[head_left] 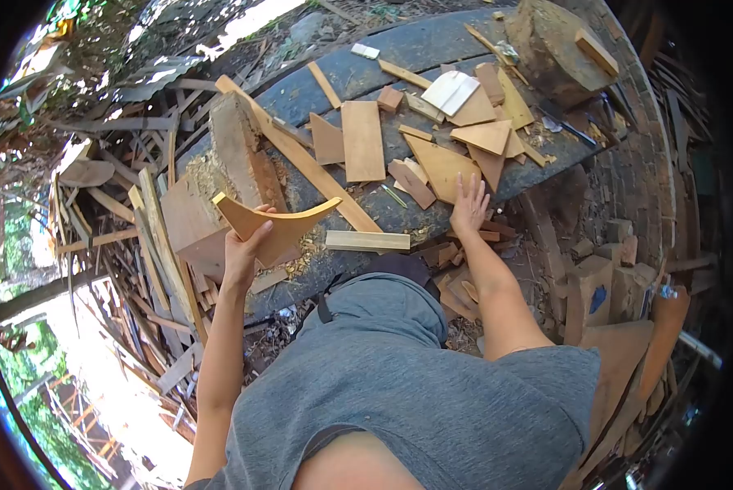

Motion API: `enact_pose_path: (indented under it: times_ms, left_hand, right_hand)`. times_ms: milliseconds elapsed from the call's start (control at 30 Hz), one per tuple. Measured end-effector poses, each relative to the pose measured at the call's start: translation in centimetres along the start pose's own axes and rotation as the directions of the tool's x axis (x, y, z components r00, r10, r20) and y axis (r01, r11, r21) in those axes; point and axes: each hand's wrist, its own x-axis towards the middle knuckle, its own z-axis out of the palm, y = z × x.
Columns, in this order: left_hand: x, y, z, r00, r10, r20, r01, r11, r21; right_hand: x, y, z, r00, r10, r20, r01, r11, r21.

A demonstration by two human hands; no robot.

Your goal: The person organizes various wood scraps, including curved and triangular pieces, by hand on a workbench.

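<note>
Gripping curved piece in left hand, fingers closed round its stem, long axis crosswise above bench edge; pressing right hand, fingers spread, on triangle, well apart rightward.

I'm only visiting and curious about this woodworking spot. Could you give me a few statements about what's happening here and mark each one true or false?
1. The left hand holds a curved wooden piece up off the bench. True.
2. The right hand grips a hammer. False: it is open with fingers spread, touching a triangular board.
3. A chunky wooden block sits at the far right end of the dark bench. True.
4. Only one board lies on the bench. False: many offcuts lie there, among them a rectangular board.
</note>
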Motion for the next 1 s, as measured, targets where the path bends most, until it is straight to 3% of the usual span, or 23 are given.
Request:
enact_pose_path:
  times_ms: [100,133,233,300,367,400,467,500,600,667,700,767,800,867,933,1000]
  left_hand:
    - [-0.3,0.1,-0.3,0.998,-0.037,-0.056,0.038,0.999,0.014]
    - [-0.2,-0.1,-0.5,0.997,-0.05,-0.067,0.047,0.998,-0.045]
    - [-0.4,-0.2,-0.7,0.992,-0.064,-0.109,0.05,0.991,-0.126]
    - [-0.4,-0.5,-0.8,0.98,-0.113,-0.162,0.057,0.947,-0.317]
    - [-0.4,-0.9,-1.2,0.978,-0.095,-0.185,0.021,0.93,-0.366]
    - [-0.4,-1.2,-1.3,0.977,-0.079,-0.2,-0.011,0.911,-0.412]
    - [-0.3,-1.9,-1.9,0.975,-0.065,-0.213,-0.029,0.912,-0.41]
    - [-0.4,-2.1,-2.1,0.972,-0.054,-0.227,-0.042,0.915,-0.4]
    - [-1.0,-2.2,-2.5,0.956,-0.062,-0.288,-0.067,0.906,-0.417]
    - [-1.6,-1.7,-3.1,0.95,-0.029,-0.31,-0.113,0.895,-0.431]
    - [-1.8,-1.6,-3.5,0.941,-0.008,-0.34,-0.153,0.884,-0.442]
    - [-2.2,-1.8,-5.1,0.922,0.046,-0.385,-0.222,0.877,-0.427]
    - [-2.3,-1.9,-6.0,0.901,0.095,-0.424,-0.281,0.872,-0.402]
    - [-2.6,-1.9,-8.1,0.889,0.128,-0.439,-0.317,0.865,-0.389]
    - [-3.1,-1.8,-9.8,0.876,0.174,-0.45,-0.364,0.851,-0.379]
    - [-3.1,-2.0,-11.7,0.869,0.208,-0.449,-0.392,0.844,-0.367]
  right_hand:
    - [1.5,-0.1,-0.9,0.978,-0.161,0.133,0.168,0.985,-0.041]
    - [2.0,0.1,0.0,0.974,-0.214,0.074,0.219,0.973,-0.07]
    - [2.4,-0.1,-1.3,0.956,-0.233,0.18,0.253,0.963,-0.098]
    - [2.0,-0.2,-2.3,0.947,-0.289,0.137,0.306,0.944,-0.125]
    - [1.7,-0.4,-3.2,0.941,-0.337,-0.027,0.334,0.939,-0.08]
    - [1.8,-0.6,-3.6,0.94,-0.34,-0.031,0.336,0.938,-0.086]
    - [2.4,-1.0,-4.5,0.925,-0.308,-0.222,0.32,0.947,0.019]
    - [3.0,-1.0,-4.4,0.924,-0.308,-0.228,0.319,0.948,0.012]
    - [4.7,-1.5,-5.1,0.952,-0.23,-0.2,0.243,0.969,0.04]
    - [5.2,-2.8,-8.2,0.997,-0.061,-0.046,0.066,0.99,0.128]
    - [5.4,-3.3,-8.9,0.996,-0.067,-0.061,0.074,0.99,0.123]
    - [5.0,-4.3,-10.0,0.996,-0.032,-0.082,0.058,0.944,0.325]
    - [4.1,-5.3,-11.0,0.992,-0.04,-0.118,0.088,0.894,0.439]
    - [3.7,-7.1,-9.9,0.976,-0.182,-0.115,0.195,0.516,0.834]
    - [0.2,-12.5,-13.6,0.955,-0.293,0.035,-0.036,0.003,0.999]
    - [-1.2,-17.4,-14.5,0.864,-0.451,0.222,-0.326,-0.166,0.931]
